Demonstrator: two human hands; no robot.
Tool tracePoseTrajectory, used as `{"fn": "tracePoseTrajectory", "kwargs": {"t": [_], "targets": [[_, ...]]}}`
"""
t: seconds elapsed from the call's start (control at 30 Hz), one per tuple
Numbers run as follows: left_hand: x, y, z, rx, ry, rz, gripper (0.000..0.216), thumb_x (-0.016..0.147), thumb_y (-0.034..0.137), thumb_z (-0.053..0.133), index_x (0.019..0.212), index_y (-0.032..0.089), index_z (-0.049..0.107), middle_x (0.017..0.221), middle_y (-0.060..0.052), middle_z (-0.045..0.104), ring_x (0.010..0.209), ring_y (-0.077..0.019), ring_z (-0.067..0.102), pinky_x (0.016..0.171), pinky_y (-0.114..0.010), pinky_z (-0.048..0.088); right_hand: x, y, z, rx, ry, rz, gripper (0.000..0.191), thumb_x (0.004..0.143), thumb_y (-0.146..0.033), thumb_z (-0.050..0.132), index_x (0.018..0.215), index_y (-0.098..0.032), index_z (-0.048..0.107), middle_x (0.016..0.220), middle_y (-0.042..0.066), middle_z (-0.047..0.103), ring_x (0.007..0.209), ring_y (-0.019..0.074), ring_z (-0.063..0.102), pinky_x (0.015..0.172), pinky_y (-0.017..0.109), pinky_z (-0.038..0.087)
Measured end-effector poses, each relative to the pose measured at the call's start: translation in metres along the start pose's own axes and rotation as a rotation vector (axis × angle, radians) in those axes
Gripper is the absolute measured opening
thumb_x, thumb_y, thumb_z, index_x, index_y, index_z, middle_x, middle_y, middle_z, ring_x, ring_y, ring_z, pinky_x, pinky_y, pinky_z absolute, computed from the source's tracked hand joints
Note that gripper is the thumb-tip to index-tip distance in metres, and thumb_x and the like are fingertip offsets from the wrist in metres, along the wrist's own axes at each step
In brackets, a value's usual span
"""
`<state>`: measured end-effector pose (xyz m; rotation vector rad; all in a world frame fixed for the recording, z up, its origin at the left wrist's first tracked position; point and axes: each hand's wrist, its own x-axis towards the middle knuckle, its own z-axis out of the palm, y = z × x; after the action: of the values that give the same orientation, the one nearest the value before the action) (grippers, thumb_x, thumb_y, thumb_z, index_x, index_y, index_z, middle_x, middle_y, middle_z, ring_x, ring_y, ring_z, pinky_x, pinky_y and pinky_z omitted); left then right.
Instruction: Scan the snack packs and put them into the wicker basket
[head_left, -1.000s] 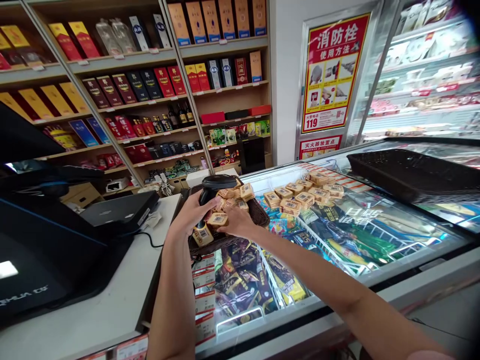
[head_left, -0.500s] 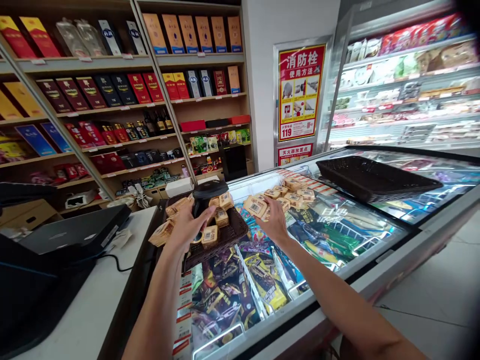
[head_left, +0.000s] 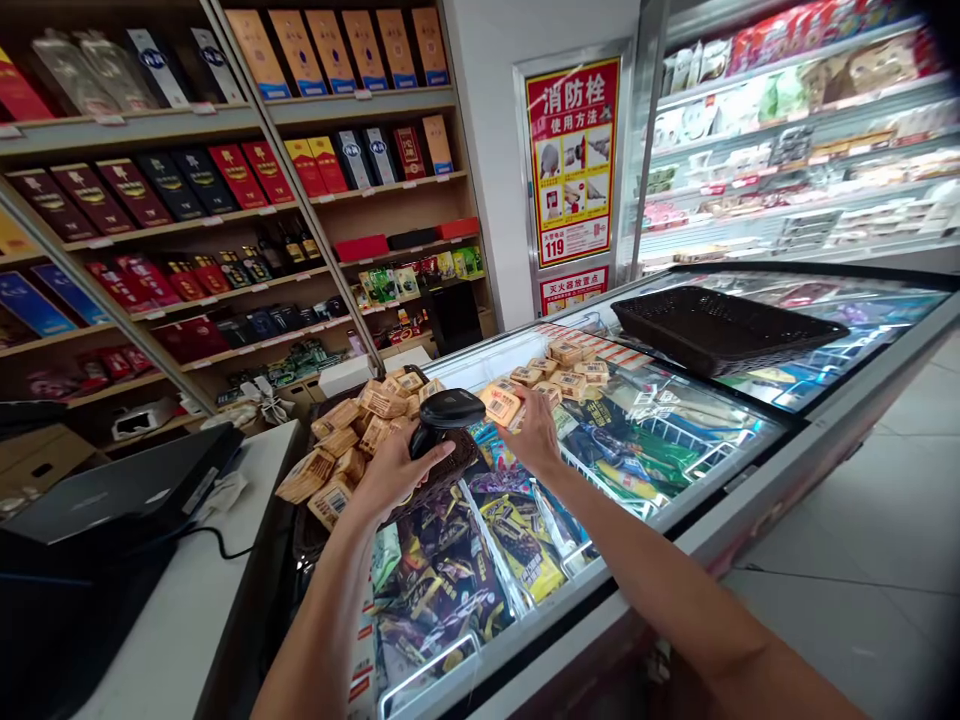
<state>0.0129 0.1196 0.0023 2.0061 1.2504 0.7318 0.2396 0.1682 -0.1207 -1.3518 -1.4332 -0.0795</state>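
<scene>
My left hand (head_left: 395,472) is wrapped round the handle of a black barcode scanner (head_left: 452,406), its head turned to the right. Between the fingers of my right hand (head_left: 534,435) is a small tan package (head_left: 501,402), its barcode label facing up. A gap separates the scanner from this package. Under and beside my left hand, a dark woven basket (head_left: 459,462) holds a heap of similar packages (head_left: 380,400). More tan packages (head_left: 570,380) lie on the freezer's glass top just beyond my right hand.
The glass-topped freezer (head_left: 679,548) has bagged frozen goods inside. A second dark basket (head_left: 727,330) sits on it at the right. To my left a white counter (head_left: 169,610) carries a black machine (head_left: 127,475) with a cable. Stocked shelves (head_left: 300,205) stand behind.
The scanner has come up out of the basket in my left hand and moved right, toward the package. My right hand still holds its package. The whole view has shifted slightly.
</scene>
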Motion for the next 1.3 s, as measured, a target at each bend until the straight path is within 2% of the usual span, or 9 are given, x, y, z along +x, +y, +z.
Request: {"fn": "tracePoseTrajectory", "kwargs": {"t": [0.2,0.43,0.7,0.83,0.93,1.07,1.17,1.2,1.3], "targets": [[0.0,0.002,-0.001,-0.045,0.055,-0.028,0.041,0.078,0.058,0.071,0.076,0.021,0.054,0.051,0.005,0.05,0.045,-0.0124,0.046,0.046,-0.022,0.031,-0.002,0.002,0.002,-0.088,-0.088,-0.008,0.057,0.08,-0.027,0.066,0.134,-0.016,0.05,0.127,0.015,0.06,0.123,0.0322,0.051,0.104,0.046,0.043],[-0.004,0.003,-0.017,-0.136,0.163,-0.053,0.044,0.073,0.058,0.076,0.076,0.021,0.051,0.053,0.007,0.049,0.045,-0.0108,0.044,0.044,-0.021,0.031,-0.011,0.0,0.007,-0.266,-0.364,-0.031,0.042,0.08,-0.028,0.07,0.12,-0.018,0.062,0.12,0.013,0.065,0.118,0.0309,0.054,0.101,0.043,0.042],[-0.011,0.008,-0.032,-0.119,0.214,-0.073,0.046,0.073,0.061,0.075,0.078,0.021,0.052,0.05,0.006,0.052,0.043,-0.0106,0.045,0.044,-0.021,0.032,-0.014,0.011,0.012,-0.443,-0.293,0.023,0.029,0.087,-0.026,0.062,0.115,-0.02,0.067,0.137,0.015,0.055,0.125,0.0342,0.045,0.102,0.048,0.039],[-0.016,0.009,-0.042,-0.135,0.192,-0.08,0.046,0.073,0.059,0.077,0.08,0.021,0.053,0.053,0.006,0.052,0.045,-0.0103,0.047,0.045,-0.02,0.035,-0.013,0.018,0.013,-0.392,-0.292,0.017,0.027,0.091,-0.029,0.059,0.115,-0.021,0.068,0.133,0.014,0.057,0.126,0.0334,0.045,0.103,0.05,0.039],[-0.024,0.004,-0.055,-0.13,0.231,-0.063,0.044,0.073,0.057,0.078,0.082,0.021,0.053,0.054,0.007,0.051,0.045,-0.0093,0.046,0.044,-0.02,0.033,-0.013,0.014,0.009,-0.311,-0.268,-0.002,0.029,0.095,-0.033,0.055,0.116,-0.018,0.068,0.133,0.015,0.058,0.126,0.034,0.045,0.105,0.05,0.038],[-0.035,-0.003,-0.073,-0.153,0.289,-0.082,0.044,0.074,0.057,0.077,0.079,0.021,0.052,0.057,0.005,0.053,0.046,-0.0091,0.047,0.045,-0.02,0.035,-0.01,-0.025,0.015,-0.215,-0.334,-0.099,0.028,0.098,-0.034,0.051,0.113,-0.018,0.068,0.122,0.013,0.065,0.12,0.0305,0.053,0.107,0.046,0.039],[-0.039,-0.006,-0.079,-0.159,0.357,-0.083,0.045,0.074,0.057,0.077,0.08,0.021,0.052,0.058,0.005,0.053,0.048,-0.0102,0.05,0.045,-0.02,0.036,-0.008,-0.076,0.032,-0.143,-0.525,-0.24,0.028,0.097,-0.041,0.055,0.113,-0.022,0.067,0.117,0.01,0.069,0.114,0.0273,0.06,0.105,0.043,0.042],[-0.039,-0.006,-0.079,-0.155,0.366,-0.081,0.044,0.074,0.057,0.077,0.081,0.021,0.053,0.058,0.005,0.053,0.049,-0.0102,0.05,0.045,-0.02,0.036,-0.007,-0.094,0.04,-0.149,-0.606,-0.241,0.033,0.096,-0.046,0.056,0.116,-0.021,0.065,0.118,0.011,0.069,0.113,0.0289,0.062,0.102,0.045,0.045],[-0.04,-0.004,-0.078,-0.146,0.348,-0.069,0.043,0.075,0.055,0.077,0.08,0.02,0.053,0.058,0.005,0.052,0.047,-0.0094,0.048,0.045,-0.02,0.035,-0.006,-0.138,0.065,-0.216,-0.775,-0.058,0.064,0.086,-0.063,0.062,0.131,-0.018,0.056,0.122,0.019,0.068,0.11,0.0369,0.066,0.089,0.048,0.051]]}}
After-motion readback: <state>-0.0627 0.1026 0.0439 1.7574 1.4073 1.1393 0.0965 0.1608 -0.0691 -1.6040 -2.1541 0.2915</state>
